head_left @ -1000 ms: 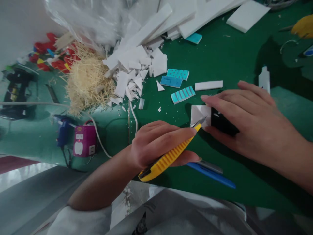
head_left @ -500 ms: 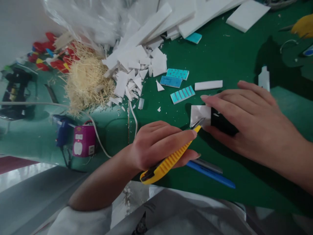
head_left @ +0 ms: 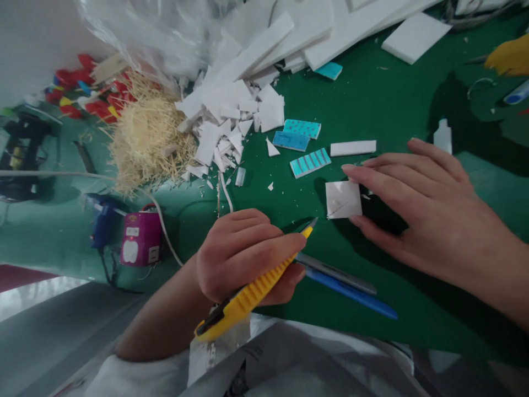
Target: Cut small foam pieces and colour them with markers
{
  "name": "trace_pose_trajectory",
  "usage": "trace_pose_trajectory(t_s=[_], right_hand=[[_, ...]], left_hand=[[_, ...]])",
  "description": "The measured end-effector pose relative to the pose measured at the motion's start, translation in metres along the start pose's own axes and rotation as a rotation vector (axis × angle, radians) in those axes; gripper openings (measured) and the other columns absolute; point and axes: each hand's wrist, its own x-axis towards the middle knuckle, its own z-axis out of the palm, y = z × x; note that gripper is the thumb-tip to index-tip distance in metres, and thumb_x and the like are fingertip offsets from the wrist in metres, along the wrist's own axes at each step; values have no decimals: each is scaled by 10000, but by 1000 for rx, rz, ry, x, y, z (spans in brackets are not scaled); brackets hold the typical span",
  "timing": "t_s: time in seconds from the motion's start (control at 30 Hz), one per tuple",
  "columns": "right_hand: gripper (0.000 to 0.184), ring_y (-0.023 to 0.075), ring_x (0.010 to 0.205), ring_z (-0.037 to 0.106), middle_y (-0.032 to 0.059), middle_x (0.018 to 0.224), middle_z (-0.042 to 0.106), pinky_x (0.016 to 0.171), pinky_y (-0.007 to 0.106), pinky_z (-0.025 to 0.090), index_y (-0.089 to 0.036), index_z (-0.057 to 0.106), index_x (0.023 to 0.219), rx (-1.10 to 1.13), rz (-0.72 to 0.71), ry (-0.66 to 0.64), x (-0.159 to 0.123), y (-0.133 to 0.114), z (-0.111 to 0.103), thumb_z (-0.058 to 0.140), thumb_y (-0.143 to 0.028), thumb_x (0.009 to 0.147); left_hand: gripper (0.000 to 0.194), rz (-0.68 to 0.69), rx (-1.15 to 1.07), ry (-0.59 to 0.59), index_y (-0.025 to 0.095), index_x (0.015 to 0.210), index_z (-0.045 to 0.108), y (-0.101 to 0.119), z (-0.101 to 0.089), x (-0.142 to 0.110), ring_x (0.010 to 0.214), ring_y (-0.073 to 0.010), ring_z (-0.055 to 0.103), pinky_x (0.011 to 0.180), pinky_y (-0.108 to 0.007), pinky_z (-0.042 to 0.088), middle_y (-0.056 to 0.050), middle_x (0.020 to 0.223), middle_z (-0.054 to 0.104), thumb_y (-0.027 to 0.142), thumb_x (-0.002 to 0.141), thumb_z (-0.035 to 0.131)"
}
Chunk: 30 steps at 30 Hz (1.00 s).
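My left hand point(head_left: 248, 259) is closed around a yellow utility knife point(head_left: 256, 289). Its blade points up and right, a little short of a small white foam square point(head_left: 344, 199) and apart from it. A thin slanting line, like a cut, crosses the square's lower left part. My right hand point(head_left: 417, 198) steadies that square at its right side, between a fingertip at the top corner and another at the bottom corner. Just above lies a white foam strip point(head_left: 353, 148). A blue striped piece point(head_left: 309, 163) rests to the upper left of the square.
Below the hands lie a blue pen point(head_left: 351, 295) and a grey pen-like stick point(head_left: 339, 273). Foam scraps point(head_left: 223, 140) and a heap of thin wooden sticks point(head_left: 151, 132) fill the left. A purple box point(head_left: 141, 238) and a blue glue gun point(head_left: 103, 220) have cords. Foam sheets point(head_left: 297, 33) lie behind.
My left hand has drawn the knife down and left, off the foam square. A slanting line now shows on the square. My right hand stays nearly in place.
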Motion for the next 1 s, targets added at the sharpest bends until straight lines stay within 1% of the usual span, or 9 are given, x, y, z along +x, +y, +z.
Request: trace_pose_trajectory(t_s=[0.1,0.13,0.23,0.33,0.43,0.53,0.63,0.8,1.0], right_hand=[[591,330,1258,680,104,1291,732,1179,631,447,-254,442,1521,27,-9,51,-2,-2,-1,530,-210,938],[611,339,1265,674,115,1311,720,1170,633,454,-244,429,1534,32,-23,70,-2,-3,-1,530,-224,931],[641,379,1253,665,166,1301,701,1143,624,481,-209,445,1538,6,-22,60,-2,-3,-2,612,-369,940],[635,362,1207,684,140,1217,725,1152,605,479,-246,491,1509,-34,19,34,-1,-3,1,662,-462,938],[525,306,1180,707,89,1177,752,1150,592,481,-247,521,1461,-19,-1,97,0,-3,6,611,-354,956],[557,278,1224,694,79,1237,753,1173,583,456,-222,505,1470,44,-27,104,-1,-5,8,549,-208,915],[581,302,1228,682,82,1258,745,1170,583,449,-232,524,1473,83,-9,77,-1,-5,8,574,-239,895],[453,274,1160,702,76,1165,755,1152,541,464,-247,571,1420,59,5,75,0,-2,9,572,-243,967],[452,257,1104,720,83,1142,770,1131,509,486,-194,559,1425,52,-24,82,1,-2,9,566,-188,973]], left_hand=[[131,34,-44,73,209,982,706,-6,1,1,596,-136,721,607,-263,643,12,773,785,293,996,606],[130,61,-62,108,197,1014,700,-8,3,1,600,-135,725,606,-252,642,7,786,792,305,989,631],[212,51,-88,128,186,1111,688,-12,9,2,665,-144,759,641,-234,654,-19,855,814,346,975,711],[248,-1,-106,113,208,1152,679,-11,16,2,732,-142,780,693,-218,662,-22,919,825,374,978,737],[244,-2,-130,105,207,1151,675,-9,20,3,749,-138,782,723,-213,663,-24,933,827,375,984,734],[255,12,-159,88,192,1164,674,-9,21,3,747,-143,782,721,-217,663,-36,928,825,359,982,735],[249,-10,-147,86,210,1173,678,-9,21,4,751,-148,786,716,-221,666,-26,926,824,358,981,734],[196,-25,-109,67,233,1145,677,-8,23,5,750,-138,786,703,-218,668,-8,939,823,379,1014,687],[220,15,-118,89,177,1138,671,-8,23,5,759,-136,781,725,-211,655,-32,918,818,355,1011,692]])
